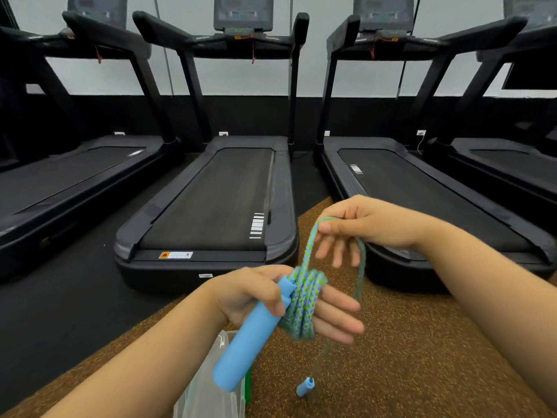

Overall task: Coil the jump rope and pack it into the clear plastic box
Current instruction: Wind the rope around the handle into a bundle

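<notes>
While the clear plastic box [208, 387] is sitting below the left wrist, the left hand [253, 297] is gripping one foam handle [244, 348] of the jump rope [304, 300], its thumb pressing the handle against the palm and its straight fingers serving as a spool for several turns of blue-green cord. Up and to the right, apart from it, the right hand [364, 227] is pinching the cord between thumb and forefinger, its other fingers hanging loose, and is holding a loop above the coil. From under that hand the unwound tail is dropping past the left fingertips to the second handle [305, 386], which is hanging near or lying on the floor; I cannot tell which. The coiling step looks well under way but unfinished. The next move is likely calling for another pass around the left fingers, with tension held so no turn is slipping off.
</notes>
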### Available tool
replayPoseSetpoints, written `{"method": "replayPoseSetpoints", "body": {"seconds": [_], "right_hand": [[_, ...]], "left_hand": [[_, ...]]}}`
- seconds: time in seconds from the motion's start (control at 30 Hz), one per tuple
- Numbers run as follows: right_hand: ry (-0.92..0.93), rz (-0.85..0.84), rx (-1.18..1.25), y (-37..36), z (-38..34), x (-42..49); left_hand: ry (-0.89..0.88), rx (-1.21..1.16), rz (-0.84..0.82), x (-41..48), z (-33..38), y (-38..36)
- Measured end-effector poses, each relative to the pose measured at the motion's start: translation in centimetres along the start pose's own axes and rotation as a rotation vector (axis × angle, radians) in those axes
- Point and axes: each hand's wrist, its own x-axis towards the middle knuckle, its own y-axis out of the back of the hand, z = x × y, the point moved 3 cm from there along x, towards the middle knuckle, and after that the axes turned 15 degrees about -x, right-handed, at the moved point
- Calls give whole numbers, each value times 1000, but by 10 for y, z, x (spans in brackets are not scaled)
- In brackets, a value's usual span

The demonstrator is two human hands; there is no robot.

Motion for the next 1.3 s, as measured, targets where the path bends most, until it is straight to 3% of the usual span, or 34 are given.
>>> {"method": "replayPoseSetpoints", "body": {"seconds": [0.1, 0.17, 0.23, 0.3, 0.37, 0.47, 0.6, 0.7, 0.8, 1.13, 1.3], "right_hand": [[20, 56, 54, -16, 12, 6], [31, 103, -48, -31, 20, 7], [5, 112, -88, -48, 28, 8], [0, 114, -73, -64, 36, 9], [27, 127, -108, -73, 38, 10], [38, 146, -155, -75, 40, 11], [15, 143, -293, -79, 47, 9], [1, 112, -362, -87, 53, 6], [-16, 101, -390, -90, 56, 1], [-7, 118, -466, -85, 49, -5], [-9, 121, -515, -80, 40, -5]], "left_hand": [[-222, -165, -26, -4, 14, -8], [-341, -332, -120, -7, 27, -18], [-435, -379, -70, -6, 38, -23], [-393, -453, 19, -3, 45, -16], [-395, -519, -59, -4, 49, -14], [-389, -510, -18, -10, 55, -5], [-430, -438, 17, -5, 56, 2], [-596, -312, 301, -7, 58, 19], [-677, -264, 384, -12, 61, 29], [-617, -135, 501, -22, 52, 57], [-549, 166, 675, -18, 48, 60]]}}
